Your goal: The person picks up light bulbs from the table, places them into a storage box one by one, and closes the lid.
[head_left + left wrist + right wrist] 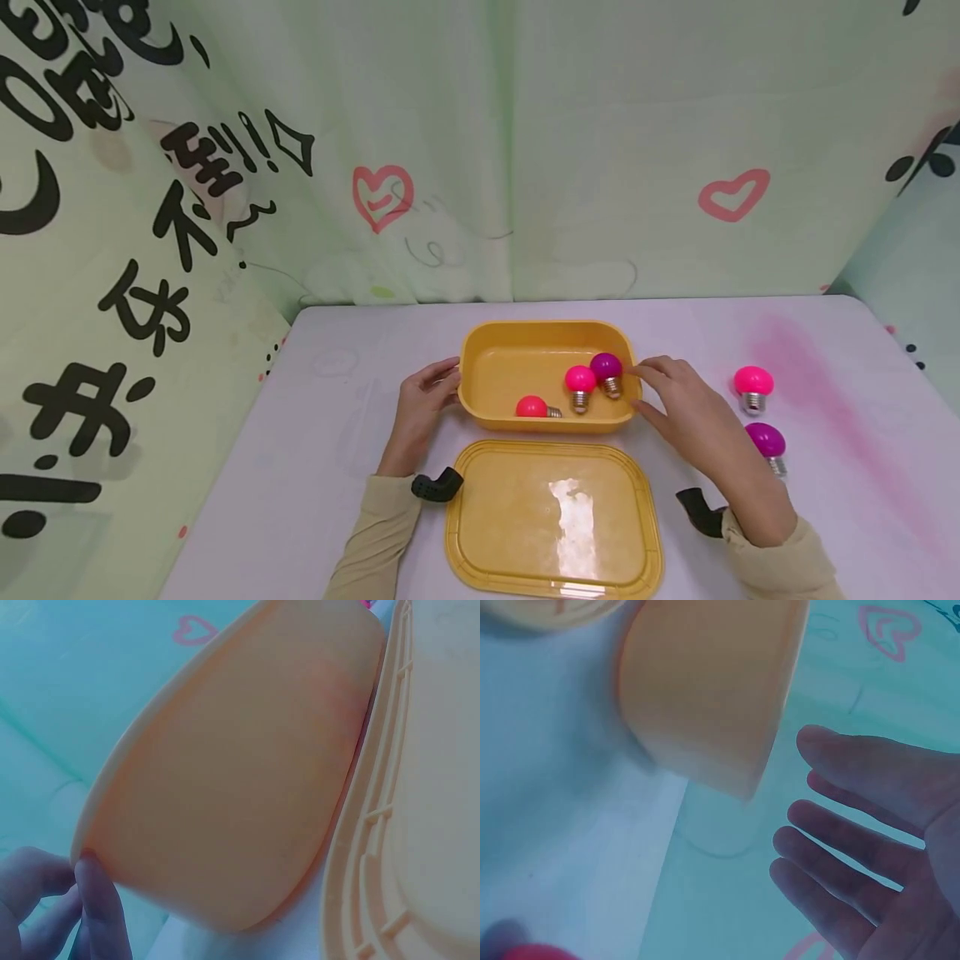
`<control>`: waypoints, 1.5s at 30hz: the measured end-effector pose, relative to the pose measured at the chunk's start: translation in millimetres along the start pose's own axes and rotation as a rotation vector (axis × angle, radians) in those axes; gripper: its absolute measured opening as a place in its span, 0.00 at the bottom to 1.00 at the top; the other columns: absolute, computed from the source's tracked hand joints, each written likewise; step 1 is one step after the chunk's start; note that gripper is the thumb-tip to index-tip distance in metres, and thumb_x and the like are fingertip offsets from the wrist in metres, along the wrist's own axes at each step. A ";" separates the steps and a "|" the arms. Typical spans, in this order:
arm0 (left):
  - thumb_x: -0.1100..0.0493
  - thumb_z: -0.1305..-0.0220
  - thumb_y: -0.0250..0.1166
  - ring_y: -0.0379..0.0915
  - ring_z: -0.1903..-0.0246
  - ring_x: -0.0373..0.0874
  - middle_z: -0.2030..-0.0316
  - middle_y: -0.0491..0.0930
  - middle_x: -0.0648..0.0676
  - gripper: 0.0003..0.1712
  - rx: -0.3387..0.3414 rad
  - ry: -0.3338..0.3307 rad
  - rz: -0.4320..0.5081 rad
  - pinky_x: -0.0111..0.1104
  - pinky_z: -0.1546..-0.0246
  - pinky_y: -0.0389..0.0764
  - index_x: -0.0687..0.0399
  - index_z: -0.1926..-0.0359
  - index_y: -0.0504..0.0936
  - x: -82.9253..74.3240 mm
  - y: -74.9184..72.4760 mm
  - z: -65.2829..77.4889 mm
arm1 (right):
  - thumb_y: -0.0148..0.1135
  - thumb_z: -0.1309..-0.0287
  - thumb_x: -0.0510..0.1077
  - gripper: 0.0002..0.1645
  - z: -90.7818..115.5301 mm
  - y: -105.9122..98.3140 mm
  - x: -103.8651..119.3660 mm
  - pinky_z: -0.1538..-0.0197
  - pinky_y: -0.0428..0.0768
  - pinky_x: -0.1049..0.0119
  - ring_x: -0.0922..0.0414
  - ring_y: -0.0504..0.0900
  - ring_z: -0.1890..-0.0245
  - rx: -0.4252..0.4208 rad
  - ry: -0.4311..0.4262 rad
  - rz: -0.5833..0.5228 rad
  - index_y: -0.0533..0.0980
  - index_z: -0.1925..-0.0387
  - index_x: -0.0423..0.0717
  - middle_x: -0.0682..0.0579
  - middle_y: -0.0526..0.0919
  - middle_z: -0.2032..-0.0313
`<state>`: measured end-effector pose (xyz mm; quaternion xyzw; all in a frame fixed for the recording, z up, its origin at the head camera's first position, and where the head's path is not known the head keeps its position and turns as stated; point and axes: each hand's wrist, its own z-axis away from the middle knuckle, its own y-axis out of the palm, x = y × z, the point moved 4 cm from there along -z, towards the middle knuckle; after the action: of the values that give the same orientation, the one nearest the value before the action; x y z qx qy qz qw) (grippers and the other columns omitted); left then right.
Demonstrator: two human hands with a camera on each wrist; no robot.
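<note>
A yellow plastic box (pixel 517 367) holds three small light bulbs: a purple bulb (pixel 606 367), a pink bulb (pixel 580 380) and a pink-red bulb (pixel 532 407) lying on its side. At the box's left end, my left hand (pixel 427 404) pinches the rim between thumb and fingers; the left wrist view shows this hand (pixel 75 907) at the rim's corner. Beside the right end is my right hand (pixel 690 417), its fingers spread and extended. In the right wrist view that hand (pixel 877 847) has a gap between its fingertips and the box (pixel 712 690).
In front of the box lies a yellow lid (pixel 517 508), flat on the white table (pixel 360 367). To the right, near my right forearm, are another pink bulb (pixel 753 382) and another purple bulb (pixel 767 439). A pale green curtain (pixel 585 167) with drawings hangs behind the table.
</note>
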<state>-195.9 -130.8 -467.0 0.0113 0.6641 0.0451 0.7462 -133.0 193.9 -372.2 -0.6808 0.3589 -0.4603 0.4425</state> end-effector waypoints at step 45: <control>0.62 0.34 0.66 0.81 0.62 0.45 0.49 0.81 0.65 0.18 0.021 0.022 0.014 0.28 0.64 0.84 0.61 0.44 0.82 0.6 0.8 -0.6 | 0.81 0.60 0.42 0.32 45.3 9.8 -70.6 0.58 0.84 0.43 0.39 0.74 0.54 0.180 0.213 0.073 0.79 0.52 0.34 0.35 0.78 0.54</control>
<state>-196.4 -129.9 -467.6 0.0231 0.6727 0.0436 0.7383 -113.5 266.1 -411.6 -0.5721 0.3856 -0.5441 0.4775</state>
